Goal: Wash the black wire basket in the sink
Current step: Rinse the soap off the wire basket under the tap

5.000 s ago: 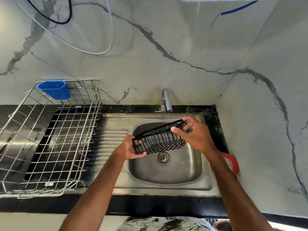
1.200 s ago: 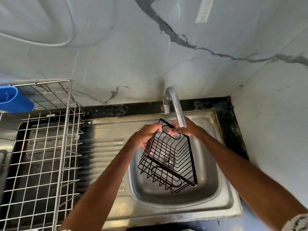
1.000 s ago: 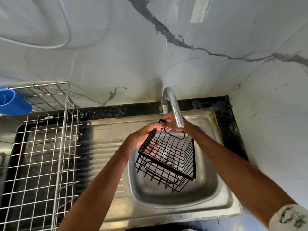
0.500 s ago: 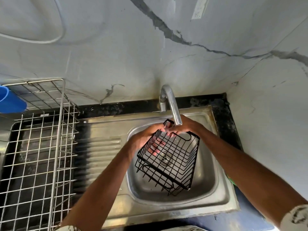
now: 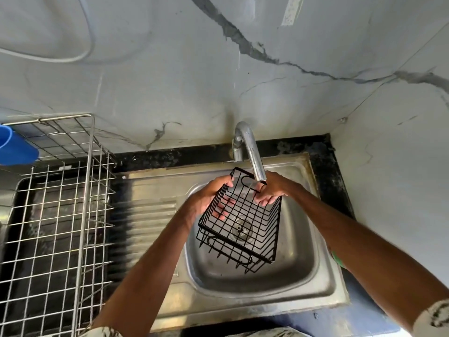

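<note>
Basket point(image 5: 245, 222) tilted over the sink point(image 5: 303, 276), under the tap point(image 5: 251, 152); left hand point(image 5: 209, 198) at its ten o'clock, fingers wrapped beneath; right hand point(image 5: 269, 190) at one o'clock, fingers curled over the rim.

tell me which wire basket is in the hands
The black wire basket, held by the left hand and right hand over the sink; the silver wire rack sits untouched.

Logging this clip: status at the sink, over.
Left hand and right hand both grip black wire basket, tilted over sink under tap. Nothing blocking.
</note>
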Available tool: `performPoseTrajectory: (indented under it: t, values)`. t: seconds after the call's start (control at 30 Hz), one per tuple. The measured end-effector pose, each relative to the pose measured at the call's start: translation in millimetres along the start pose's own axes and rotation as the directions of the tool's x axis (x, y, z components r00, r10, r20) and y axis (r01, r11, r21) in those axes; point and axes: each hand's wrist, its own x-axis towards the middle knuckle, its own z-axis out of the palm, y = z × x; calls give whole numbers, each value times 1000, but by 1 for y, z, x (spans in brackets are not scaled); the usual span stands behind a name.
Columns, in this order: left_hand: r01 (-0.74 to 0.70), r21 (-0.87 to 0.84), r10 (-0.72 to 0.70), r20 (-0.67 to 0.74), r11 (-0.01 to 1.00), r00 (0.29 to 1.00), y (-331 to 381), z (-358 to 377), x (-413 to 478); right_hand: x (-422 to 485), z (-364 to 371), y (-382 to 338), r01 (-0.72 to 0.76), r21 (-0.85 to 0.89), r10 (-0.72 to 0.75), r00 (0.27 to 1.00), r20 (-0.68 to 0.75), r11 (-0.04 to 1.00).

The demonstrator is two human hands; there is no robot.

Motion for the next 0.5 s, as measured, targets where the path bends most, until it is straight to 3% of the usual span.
performPoseTrajectory:
  t: [0.17,0.3,0.37,0.5]
  values:
    - [4,36,-5,27,999,1000,5,4,-5,-3,11,-22,207,116,-174,954,-245,971]
    - [-54,110,54,5,992,999,7,7,-10,6,19,-31,283,191,-228,936,-266,940]
    - [-109,124,114,-31,986,993,6,7,-12,1,21,-32,266,204,-202,936,-288,942]
    - [-202,129,220,-138,971,966,-1,2,-9,-8,14,-14,54,154,-15,970,-242,987]
